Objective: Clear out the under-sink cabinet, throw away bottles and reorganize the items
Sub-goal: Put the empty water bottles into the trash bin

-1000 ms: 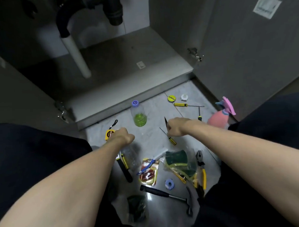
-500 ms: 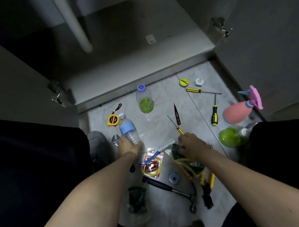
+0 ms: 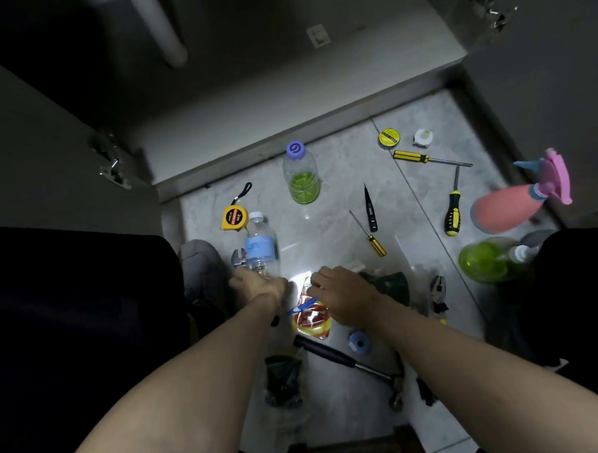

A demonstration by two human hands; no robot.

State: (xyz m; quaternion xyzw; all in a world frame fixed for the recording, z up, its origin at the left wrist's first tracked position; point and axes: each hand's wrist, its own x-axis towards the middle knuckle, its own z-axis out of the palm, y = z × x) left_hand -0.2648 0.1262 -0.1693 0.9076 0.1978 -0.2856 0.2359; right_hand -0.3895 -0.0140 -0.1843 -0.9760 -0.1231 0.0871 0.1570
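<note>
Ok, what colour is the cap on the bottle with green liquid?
Purple cap, clearest in the head view.

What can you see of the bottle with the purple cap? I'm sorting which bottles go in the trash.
The purple-capped bottle is clear plastic, no label showing, with a round purple cap bearing a white swirl. It stands upright on the tile floor just before the cabinet's edge, and green liquid fills roughly its lower part. Nothing touches it: the tape measure lies apart to its left, and both hands are nearer the camera.
</note>
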